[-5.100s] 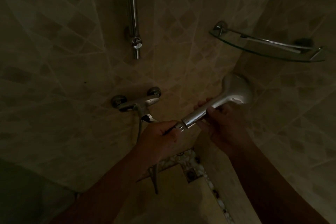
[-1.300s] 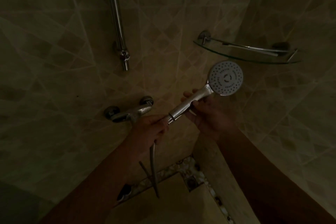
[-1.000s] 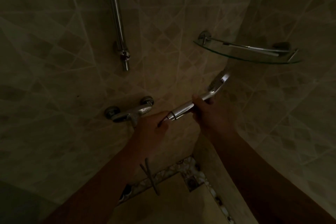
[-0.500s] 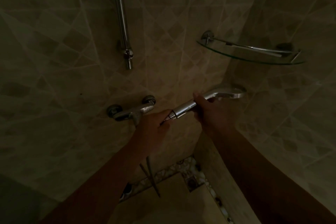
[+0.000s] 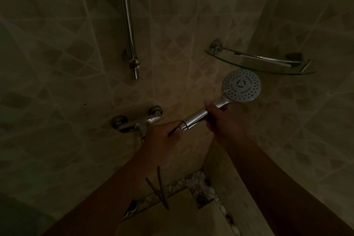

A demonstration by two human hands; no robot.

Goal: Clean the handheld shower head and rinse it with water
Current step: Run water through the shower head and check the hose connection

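The chrome handheld shower head is held in front of the tiled wall, its round nozzle face turned toward me. My right hand grips the upper part of its handle. My left hand grips the handle's lower end where the hose joins. The metal hose hangs down below my left wrist. No water comes out of the head.
A chrome mixer tap is fixed to the wall just left of my left hand. A vertical chrome rail runs above it. A glass corner shelf sits above the shower head. A floor drain lies below. The room is dim.
The shower head has been rotated about its handle: half a second ago its face pointed down and edge-on, now the nozzle face looks at me. Both hands stay on the handle.
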